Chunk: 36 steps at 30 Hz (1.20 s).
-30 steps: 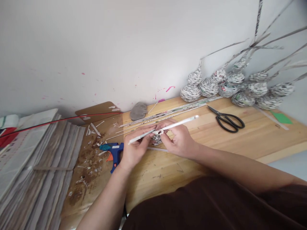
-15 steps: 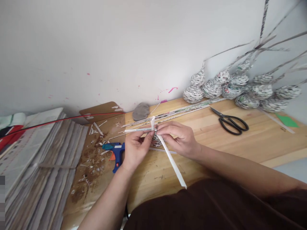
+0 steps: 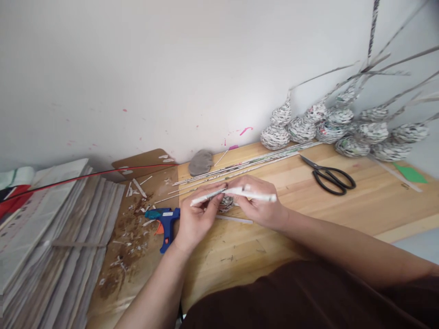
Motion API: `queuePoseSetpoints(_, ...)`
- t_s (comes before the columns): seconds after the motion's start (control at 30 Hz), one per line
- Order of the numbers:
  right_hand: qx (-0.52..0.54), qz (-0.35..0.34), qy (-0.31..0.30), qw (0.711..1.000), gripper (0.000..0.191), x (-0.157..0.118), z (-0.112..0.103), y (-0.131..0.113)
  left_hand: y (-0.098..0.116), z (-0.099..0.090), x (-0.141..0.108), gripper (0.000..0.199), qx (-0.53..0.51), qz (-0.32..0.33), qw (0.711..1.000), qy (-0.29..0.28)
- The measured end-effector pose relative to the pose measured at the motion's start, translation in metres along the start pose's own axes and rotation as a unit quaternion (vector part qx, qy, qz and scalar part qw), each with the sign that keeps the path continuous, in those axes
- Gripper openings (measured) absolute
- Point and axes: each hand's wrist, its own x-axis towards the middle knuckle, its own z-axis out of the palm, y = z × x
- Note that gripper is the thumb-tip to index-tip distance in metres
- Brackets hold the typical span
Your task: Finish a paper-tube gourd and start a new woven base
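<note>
My left hand (image 3: 199,217) is closed, thumb and fingers pinching a small woven paper piece (image 3: 226,204) that shows only partly between my hands. One white paper strip (image 3: 206,197) sticks out of it leftward over my left fingers. Another paper strip (image 3: 262,196), smeared by motion, lies across the front of my right hand (image 3: 269,212). The right fingers are closed at the top of the woven piece where the strips meet; their tips are partly hidden behind the strip. Beneath my hands is the wooden table (image 3: 291,183), with a thin pale stick (image 3: 236,220) on it.
A blue glue gun (image 3: 167,224) lies left of my left hand, by paper scraps (image 3: 139,187). Black scissors (image 3: 329,176) rest at right. Behind are rolled paper sticks (image 3: 247,162), a grey lump (image 3: 200,162) and several woven paper gourds (image 3: 275,136). Stacked newspapers (image 3: 78,228) fill the left.
The long strip that pointed down toward me now lies across my right hand, pointing right. The strip that stood upright no longer shows. The left-hand strip tilts lower. Both hands stay close together.
</note>
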Motion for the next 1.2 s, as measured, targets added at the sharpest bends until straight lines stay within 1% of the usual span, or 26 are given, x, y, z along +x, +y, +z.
queuePoseSetpoints(0.1,0.02,0.061,0.003,0.998,0.006,-0.001,0.002,-0.002,-0.002,0.001,0.0,0.026,0.011,0.032,0.999,-0.007)
queuePoseSetpoints(0.2,0.103,0.148,-0.007,0.984,0.007,-0.003,0.006,-0.006,-0.003,0.003,0.002,0.024,0.029,0.065,0.997,0.003)
queuePoseSetpoints(0.27,0.153,0.188,-0.007,0.97,0.008,-0.004,0.009,-0.007,-0.003,0.004,0.002,0.023,0.047,0.091,0.995,0.02)
queuePoseSetpoints(0.33,0.186,0.215,0.001,0.959,0.009,-0.007,0.013,-0.005,-0.002,0.004,0.003,0.022,0.07,0.127,0.989,0.029)
queuePoseSetpoints(0.43,0.235,0.233,0.011,0.944,0.011,-0.01,0.017,0.001,0.0,0.003,0.005,0.028,0.106,0.185,0.976,0.031)
queuePoseSetpoints(0.5,0.255,0.227,0.016,0.94,0.01,-0.011,0.019,0.003,0.0,0.002,0.005,0.034,0.128,0.214,0.968,0.033)
queuePoseSetpoints(0.6,0.235,0.188,0.021,0.953,0.01,-0.01,0.018,0.003,0.001,0.0,0.005,0.04,0.149,0.241,0.959,0.03)
queuePoseSetpoints(0.77,0.153,0.078,0.052,0.984,0.01,-0.007,0.014,-0.001,0.006,-0.002,0.004,0.037,0.137,0.242,0.96,0.031)
queuePoseSetpoints(0.9,0.112,0.017,0.052,0.992,0.015,-0.005,0.01,-0.004,0.008,-0.003,0.004,0.034,0.119,0.235,0.964,0.045)
queuePoseSetpoints(1.03,0.102,-0.007,0.051,0.993,0.016,-0.003,0.01,-0.004,0.008,-0.003,0.005,0.033,0.107,0.228,0.967,0.047)
queuePoseSetpoints(1.2,0.091,-0.004,0.04,0.995,0.018,-0.004,0.011,-0.005,0.008,-0.002,0.006,0.031,0.091,0.23,0.968,0.053)
